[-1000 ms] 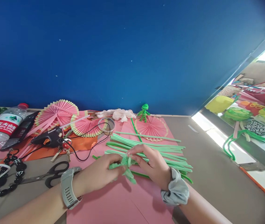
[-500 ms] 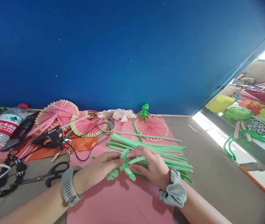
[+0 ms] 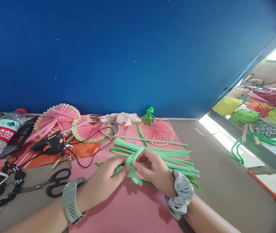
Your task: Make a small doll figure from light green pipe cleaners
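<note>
Between my hands is a light green twisted pipe-cleaner piece [image 3: 133,176] with several stubby coils. My left hand [image 3: 104,181], with a grey watch on its wrist, pinches its left side between thumb and fingers. The fingertips of my right hand [image 3: 154,168] are closed on a light green strand [image 3: 138,154] that sticks up from the top of the piece. A grey scrunchie sits on my right wrist. Just behind my hands, loose green pipe cleaners [image 3: 177,157] lie across pink paper [image 3: 123,210].
A small green figure [image 3: 149,116] stands by a pink folded fan [image 3: 157,132] near the blue panel. At left are scissors [image 3: 55,183], keys [image 3: 68,152], a black glue gun [image 3: 48,144], a beaded bracelet [image 3: 18,182] and a plastic bottle [image 3: 0,134].
The strand at my right fingertips has swung from pointing right to pointing upward. My right hand has moved slightly left, closer to my left. The view has shifted a little.
</note>
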`<move>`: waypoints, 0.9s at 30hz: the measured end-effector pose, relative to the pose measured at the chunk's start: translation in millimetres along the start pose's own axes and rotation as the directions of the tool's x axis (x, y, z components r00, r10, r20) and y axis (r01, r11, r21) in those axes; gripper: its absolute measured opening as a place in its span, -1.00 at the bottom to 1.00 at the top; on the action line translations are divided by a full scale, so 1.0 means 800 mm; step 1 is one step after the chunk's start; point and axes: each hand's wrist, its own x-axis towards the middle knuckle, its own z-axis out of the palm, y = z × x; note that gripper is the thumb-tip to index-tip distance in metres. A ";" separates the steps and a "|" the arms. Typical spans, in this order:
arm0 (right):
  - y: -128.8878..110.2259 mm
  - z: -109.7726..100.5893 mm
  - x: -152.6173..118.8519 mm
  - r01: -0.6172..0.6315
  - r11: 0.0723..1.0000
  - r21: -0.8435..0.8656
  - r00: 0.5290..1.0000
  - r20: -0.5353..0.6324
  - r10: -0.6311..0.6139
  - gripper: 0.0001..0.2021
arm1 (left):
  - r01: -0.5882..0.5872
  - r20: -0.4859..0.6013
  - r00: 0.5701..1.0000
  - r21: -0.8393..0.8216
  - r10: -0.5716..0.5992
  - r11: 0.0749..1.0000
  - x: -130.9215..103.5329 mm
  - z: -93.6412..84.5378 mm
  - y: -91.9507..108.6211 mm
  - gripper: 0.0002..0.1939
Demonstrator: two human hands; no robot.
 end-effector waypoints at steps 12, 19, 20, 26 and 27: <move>-0.018 0.006 0.004 -0.273 0.884 0.379 0.957 0.010 0.291 -0.77 | -0.183 -0.049 0.979 0.228 0.199 0.956 0.000 0.008 -0.008 -0.82; -0.007 0.003 0.006 -0.317 0.885 0.340 0.948 0.108 0.298 -0.68 | -0.240 -0.014 0.964 0.376 0.264 0.895 0.001 0.004 -0.007 -0.88; -0.005 0.003 0.006 -0.312 0.891 0.331 0.950 0.108 0.292 -0.67 | -0.234 -0.023 0.964 0.388 0.263 0.892 0.001 0.004 -0.007 -0.88; -0.008 0.008 0.005 -0.298 0.883 0.362 0.953 0.059 0.297 -0.71 | -0.227 -0.075 0.959 0.384 0.275 0.895 -0.001 0.006 -0.012 -0.89; -0.010 0.010 0.004 -0.305 0.860 0.408 0.950 0.072 0.303 -0.73 | -0.237 -0.085 0.954 0.373 0.287 0.897 -0.002 0.006 -0.012 -0.89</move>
